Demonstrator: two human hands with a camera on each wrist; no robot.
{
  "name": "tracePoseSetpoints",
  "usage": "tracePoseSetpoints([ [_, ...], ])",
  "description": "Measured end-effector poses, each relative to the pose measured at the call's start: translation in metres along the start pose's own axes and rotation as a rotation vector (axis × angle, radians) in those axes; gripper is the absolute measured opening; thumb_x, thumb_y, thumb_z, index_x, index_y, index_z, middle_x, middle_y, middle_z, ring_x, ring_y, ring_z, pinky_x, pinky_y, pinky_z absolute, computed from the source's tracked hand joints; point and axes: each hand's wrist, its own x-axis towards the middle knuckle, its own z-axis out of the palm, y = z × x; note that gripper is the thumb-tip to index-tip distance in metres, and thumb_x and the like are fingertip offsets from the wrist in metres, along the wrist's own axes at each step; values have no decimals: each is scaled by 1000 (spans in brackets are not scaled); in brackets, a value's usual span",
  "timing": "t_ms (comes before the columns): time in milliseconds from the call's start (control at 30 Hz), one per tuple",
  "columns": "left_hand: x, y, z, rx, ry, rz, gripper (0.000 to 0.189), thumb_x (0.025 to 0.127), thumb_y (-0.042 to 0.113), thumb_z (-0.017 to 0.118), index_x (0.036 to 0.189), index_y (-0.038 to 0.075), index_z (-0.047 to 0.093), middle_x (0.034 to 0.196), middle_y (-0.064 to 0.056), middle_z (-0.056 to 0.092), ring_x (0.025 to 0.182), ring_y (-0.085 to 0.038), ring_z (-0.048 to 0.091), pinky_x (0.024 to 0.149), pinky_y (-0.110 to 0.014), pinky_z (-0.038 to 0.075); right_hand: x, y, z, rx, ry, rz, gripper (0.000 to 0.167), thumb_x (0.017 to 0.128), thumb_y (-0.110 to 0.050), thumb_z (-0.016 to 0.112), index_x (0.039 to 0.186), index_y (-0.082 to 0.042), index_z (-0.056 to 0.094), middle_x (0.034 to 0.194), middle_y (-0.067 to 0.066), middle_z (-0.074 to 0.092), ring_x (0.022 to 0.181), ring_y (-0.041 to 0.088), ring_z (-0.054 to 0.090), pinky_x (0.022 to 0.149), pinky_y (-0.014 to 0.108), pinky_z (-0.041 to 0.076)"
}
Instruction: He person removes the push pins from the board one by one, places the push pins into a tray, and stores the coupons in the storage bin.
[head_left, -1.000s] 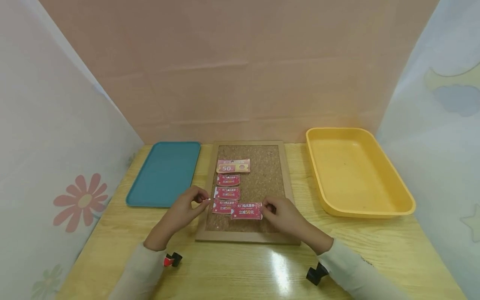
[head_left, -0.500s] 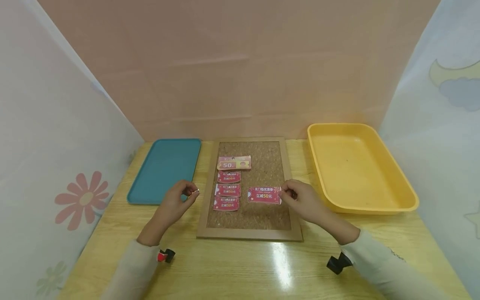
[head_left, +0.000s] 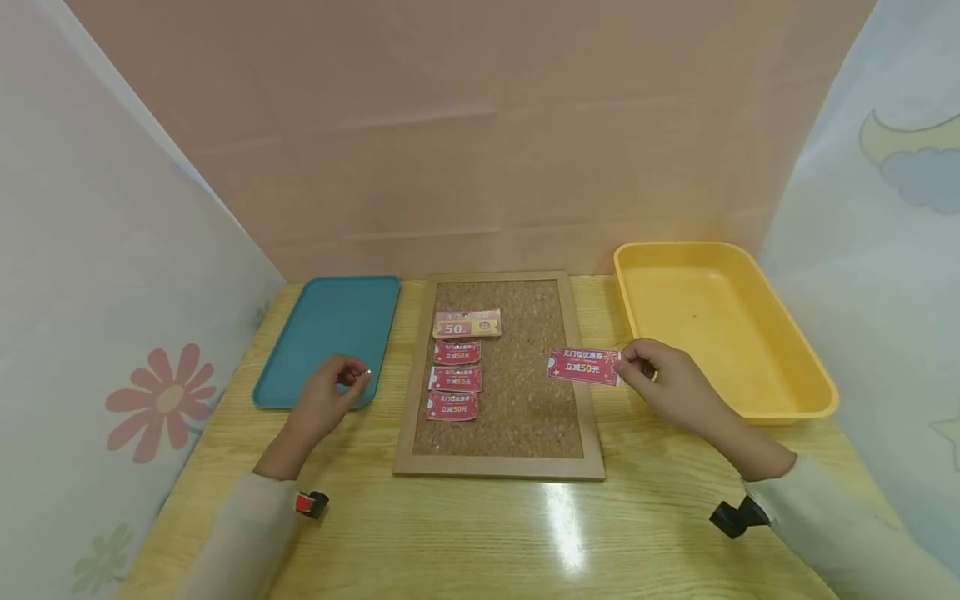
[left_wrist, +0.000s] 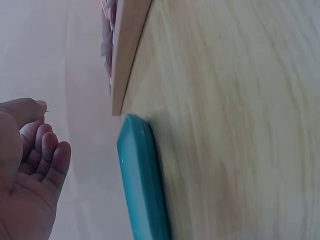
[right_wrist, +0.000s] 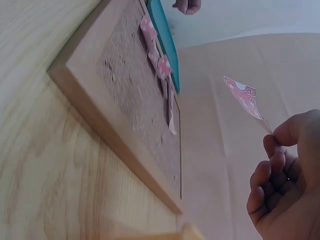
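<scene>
My right hand (head_left: 667,383) pinches a red coupon (head_left: 583,366) by its right end, above the right edge of the framed cork board (head_left: 525,392). In the right wrist view the coupon (right_wrist: 243,97) looks slightly bent. My left hand (head_left: 326,396) is over the teal tray's near right corner, its thumb and finger pinching a tiny shiny thumbtack (head_left: 368,372); only a thin point of the tack (left_wrist: 47,111) shows in the left wrist view. Down the board's left side, a pink-and-yellow coupon (head_left: 467,323) and three red coupons (head_left: 454,379) are fixed in a column.
A flat teal tray (head_left: 330,325) lies left of the board. The deep yellow bin (head_left: 697,333) stands at the right, partly behind my right hand. Cloth-like walls (head_left: 487,167) enclose the wooden table (head_left: 450,533) at the back and both sides.
My right hand has carried the red coupon up and right, off the column of coupons toward the yellow bin. My left hand has drawn back left from the board with the thumbtack.
</scene>
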Motion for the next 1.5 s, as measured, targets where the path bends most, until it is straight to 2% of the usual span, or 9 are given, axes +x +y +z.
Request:
tracePoseSetpoints([
  [200, 5, -6, -1, 24, 22, 13, 14, 95, 16, 64, 103, 5, 61, 93, -6, 57, 82, -19, 56, 75, -43, 52, -5, 10, -24, -14, 9, 53, 13, 98, -15, 60, 85, -13, 61, 70, -2, 49, 62, 12, 43, 52, 26, 35],
  [400, 11, -11, -3, 9, 41, -2, 15, 95, 15, 63, 102, 2, 61, 93, -9, 57, 82, -21, 56, 74, -44, 51, -8, 25, -42, -26, -20, 152, 19, 101, -26, 55, 90, -11, 60, 65, 1, 44, 54, 14, 38, 48, 29, 32],
  [600, 15, -18, -7, 65, 57, 8, 14, 94, 15, 65, 102, 4, 61, 92, -8, 58, 80, -20, 57, 72, -39, 51, -8, 35, -56, -23, -30, 221, 26, 101, -32, 53, 93, -9, 60, 62, 2, 38, 51, 16, 34, 47, 32, 29],
  [800, 15, -22, -11, 69, 36, 1, 16, 95, 18, 64, 103, 5, 61, 93, -7, 57, 81, -20, 57, 73, -40, 50, -9, 45, -66, -9, -24, 278, 28, 102, -34, 51, 97, -7, 59, 69, 5, 43, 55, 17, 35, 48, 32, 30],
  [1133, 19, -31, -13, 85, -27, -103, 17, 97, 16, 62, 105, 2, 61, 97, -12, 58, 85, -24, 57, 76, -42, 48, -13, 63, -78, 7, -20, 325, 29, 103, -33, 47, 96, -7, 54, 74, 8, 44, 56, 20, 34, 49, 34, 30],
  [1500, 20, -49, -15, 105, -65, -140, 14, 96, 13, 62, 102, 0, 62, 96, -13, 59, 84, -25, 57, 74, -41, 48, -20, 77, -86, 0, -28, 359, 31, 104, -33, 45, 97, -4, 53, 76, 9, 44, 57, 19, 34, 50, 34, 31],
])
